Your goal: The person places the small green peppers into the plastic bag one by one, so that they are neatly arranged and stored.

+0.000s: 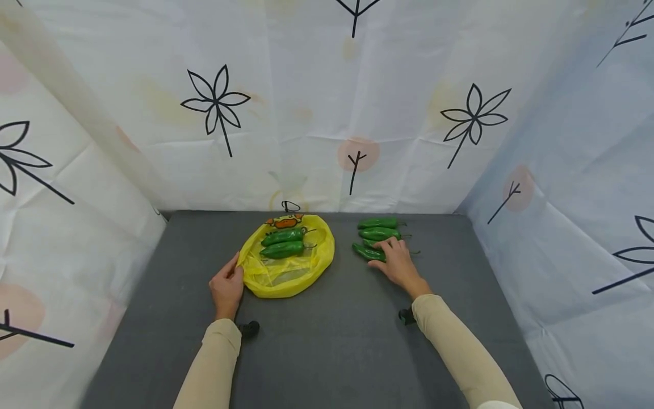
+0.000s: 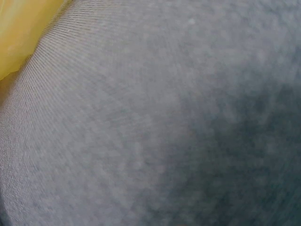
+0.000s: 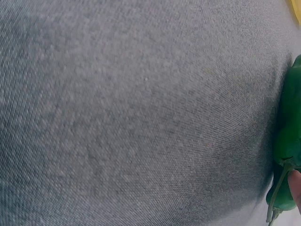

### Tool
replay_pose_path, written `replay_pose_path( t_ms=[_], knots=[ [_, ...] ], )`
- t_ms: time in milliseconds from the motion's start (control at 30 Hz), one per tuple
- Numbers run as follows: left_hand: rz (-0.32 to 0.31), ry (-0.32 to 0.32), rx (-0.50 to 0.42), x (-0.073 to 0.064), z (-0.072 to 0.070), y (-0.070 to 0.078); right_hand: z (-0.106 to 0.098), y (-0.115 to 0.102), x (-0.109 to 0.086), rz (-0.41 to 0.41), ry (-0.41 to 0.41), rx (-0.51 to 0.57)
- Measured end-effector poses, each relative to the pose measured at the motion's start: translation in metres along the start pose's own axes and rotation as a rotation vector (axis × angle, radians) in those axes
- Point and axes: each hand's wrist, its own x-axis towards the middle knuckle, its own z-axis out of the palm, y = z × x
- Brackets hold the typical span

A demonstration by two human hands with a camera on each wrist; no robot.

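A yellow plastic bag (image 1: 286, 291) lies left of centre with its mouth spread open. Two green chili peppers (image 1: 283, 250) lie side by side in it. At the bag's left rim, my left hand (image 1: 226, 289) pinches the plastic between thumb and fingers. To the right, several green peppers (image 1: 378, 222) form a column on the table. My right hand (image 1: 400, 265) grips the nearest pepper (image 1: 364, 251) of that column, partly covering it. A pepper (image 3: 289, 127) and a fingertip (image 3: 295, 186) by its stem show at the right wrist view's edge.
A dark grey cloth-covered table (image 1: 317, 352) lies under everything. White patterned fabric (image 1: 306, 113) rises behind it and on both sides. Dark wrist cameras (image 1: 249, 329) sit by both wrists, close to the table.
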Motion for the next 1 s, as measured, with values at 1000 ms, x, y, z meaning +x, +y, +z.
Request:
replay_pose_path(
  t_ms=[1000],
  knots=[
    [0.027, 0.012, 0.012, 0.0016, 0.0002, 0.0021, -0.0010, -0.0024, 0.0008, 0.021, -0.088, 0.158]
  ],
)
